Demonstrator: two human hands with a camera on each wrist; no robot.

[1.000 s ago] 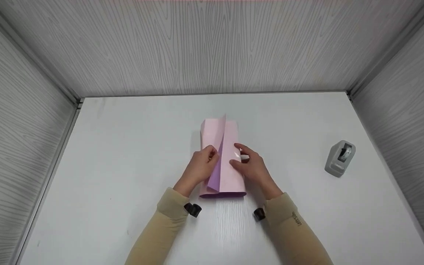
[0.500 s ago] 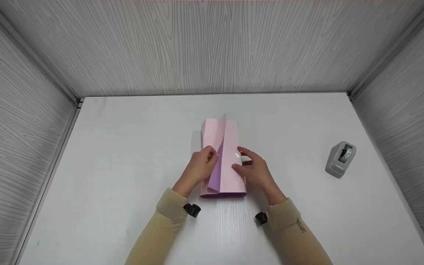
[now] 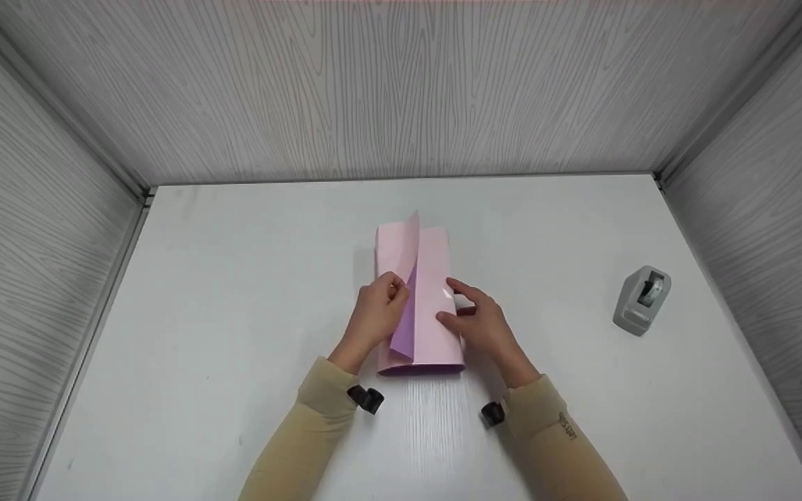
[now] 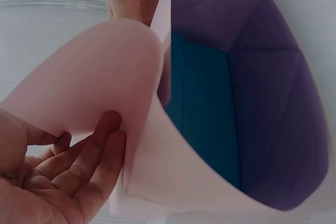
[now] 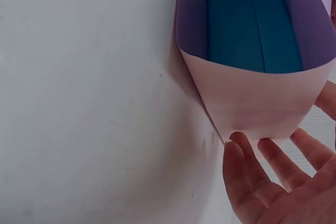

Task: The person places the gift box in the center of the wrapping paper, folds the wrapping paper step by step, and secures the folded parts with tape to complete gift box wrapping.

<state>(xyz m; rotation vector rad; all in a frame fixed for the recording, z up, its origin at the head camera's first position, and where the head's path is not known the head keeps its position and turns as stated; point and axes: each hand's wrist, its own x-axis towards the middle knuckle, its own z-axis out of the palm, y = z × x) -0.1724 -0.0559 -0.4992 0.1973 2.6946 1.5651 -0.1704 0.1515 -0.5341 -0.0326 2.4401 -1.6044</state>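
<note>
Pink wrapping paper (image 3: 432,278), purple on its inner side, lies around a blue box (image 5: 236,30) at the middle of the table. Through the paper's open end, the box shows in both wrist views. My left hand (image 3: 376,309) pinches the edge of the raised paper flap (image 4: 89,77), which curls up and shows a purple strip beneath. On the right side of the wrapped box, my right hand (image 3: 481,320) touches the paper with its thumb and fingertips spread apart. Some fingers of that hand are partly hidden in the head view.
A grey tape dispenser (image 3: 641,300) stands toward the right of the white table (image 3: 234,292). Grey wood-grain panels (image 3: 401,90) enclose the table at the back and both sides.
My right hand has slid slightly toward me along the paper's side. My left hand and the raised flap have shifted a little to the left.
</note>
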